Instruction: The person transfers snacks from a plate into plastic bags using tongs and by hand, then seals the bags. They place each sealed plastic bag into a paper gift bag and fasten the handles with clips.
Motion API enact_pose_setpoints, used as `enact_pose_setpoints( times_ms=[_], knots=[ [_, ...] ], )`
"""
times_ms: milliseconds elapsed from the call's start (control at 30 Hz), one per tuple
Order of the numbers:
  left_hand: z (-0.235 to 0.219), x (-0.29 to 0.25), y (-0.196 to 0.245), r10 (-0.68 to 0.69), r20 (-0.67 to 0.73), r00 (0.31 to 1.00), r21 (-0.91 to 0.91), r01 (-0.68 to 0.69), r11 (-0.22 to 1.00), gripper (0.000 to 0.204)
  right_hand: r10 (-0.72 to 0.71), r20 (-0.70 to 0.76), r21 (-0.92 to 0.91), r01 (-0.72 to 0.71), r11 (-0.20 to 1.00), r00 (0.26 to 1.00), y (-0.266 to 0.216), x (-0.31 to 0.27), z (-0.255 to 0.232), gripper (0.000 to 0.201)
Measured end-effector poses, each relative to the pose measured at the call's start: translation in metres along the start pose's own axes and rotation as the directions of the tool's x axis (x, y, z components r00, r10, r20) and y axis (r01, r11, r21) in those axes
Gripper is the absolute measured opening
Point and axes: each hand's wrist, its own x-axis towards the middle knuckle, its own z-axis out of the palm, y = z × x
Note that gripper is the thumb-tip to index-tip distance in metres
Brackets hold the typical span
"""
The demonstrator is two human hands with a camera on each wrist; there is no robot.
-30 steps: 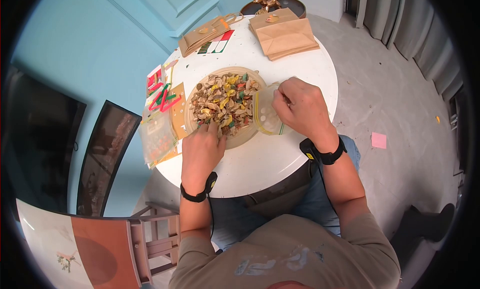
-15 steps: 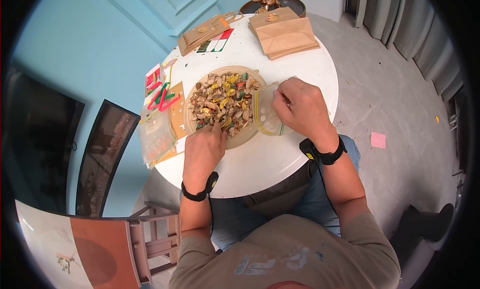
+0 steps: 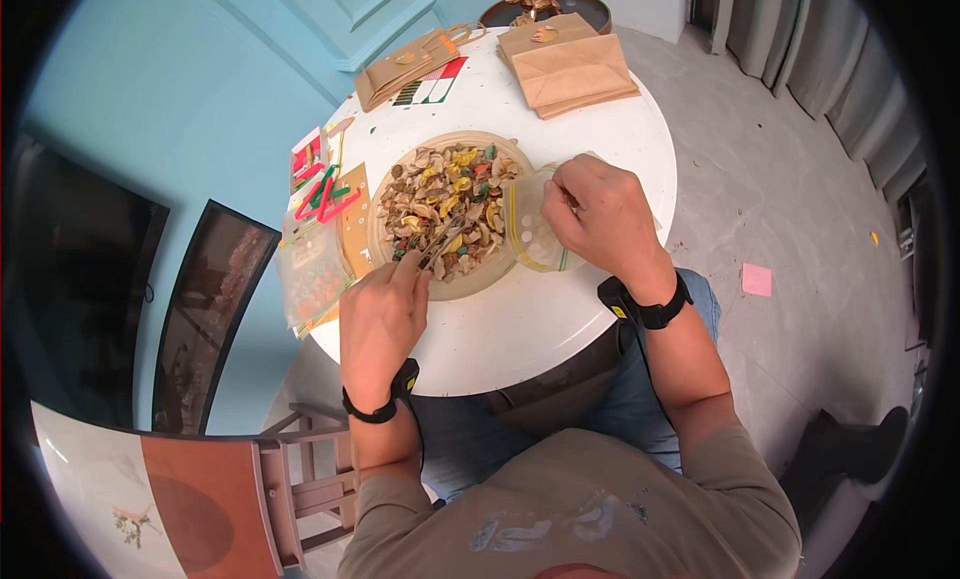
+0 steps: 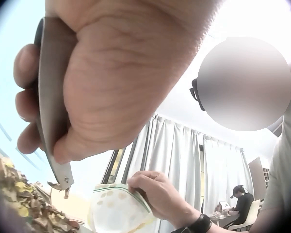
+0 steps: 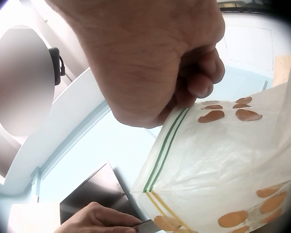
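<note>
My left hand point(image 3: 383, 314) grips metal tongs point(image 3: 440, 243) over the near part of a round tray point(image 3: 482, 281) full of dried petals and flakes point(image 3: 440, 194). In the left wrist view the tongs point(image 4: 52, 97) lie between thumb and fingers, with a small brown piece point(image 4: 66, 190) at their tip. At the tray's right side, my right hand point(image 3: 605, 214) pinches the edge of a clear zip bag point(image 3: 535, 224). The right wrist view shows the bag point(image 5: 208, 150) hanging from the curled fingers, with its green and yellow seal lines and orange-brown spots. Its mouth faces the tray.
Brown paper bags point(image 3: 575, 74) lie at the back right, and more point(image 3: 408, 71) at the back left beside a red and green card point(image 3: 435, 84). Pink and green strips point(image 3: 328, 199) and a clear packet point(image 3: 315, 274) lie at the left edge. Another person point(image 4: 242, 206) sits in the background.
My left hand has drawn back toward the lower left, and the tongs now show above the petals. My right hand and the zip bag have barely moved.
</note>
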Motion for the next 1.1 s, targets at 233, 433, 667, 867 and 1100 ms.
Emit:
enact_pose_setpoints(
  times_ms=[233,433,667,867,1100],
  knots=[
    [-0.019,-0.009,0.028,0.086,-0.021,0.996,-0.011,-0.086,0.996,0.026,0.023,0.014,0.000,-0.023,1.000,1.000,-0.001,-0.001,-0.002,0.016],
    [0.006,0.013,0.052,0.217,0.029,0.976,-0.108,-0.212,0.971,0.033,0.022,-0.004,-0.016,-0.022,1.000,1.000,-0.001,-0.001,-0.004,0.014],
    [0.005,0.007,0.030,0.089,0.056,0.994,-0.134,-0.081,0.988,0.035,0.031,-0.034,0.002,-0.031,1.000,0.999,0.002,0.003,-0.014,0.012],
    [0.026,0.006,0.012,0.022,0.114,0.993,-0.019,-0.020,1.000,0.027,0.045,-0.074,-0.017,-0.047,0.999,0.996,0.004,0.003,-0.022,0.010],
    [0.060,0.017,0.007,-0.045,0.125,0.991,0.034,0.041,0.999,0.027,0.043,-0.059,-0.014,-0.044,0.999,0.997,0.001,0.004,-0.021,0.011]
  ],
)
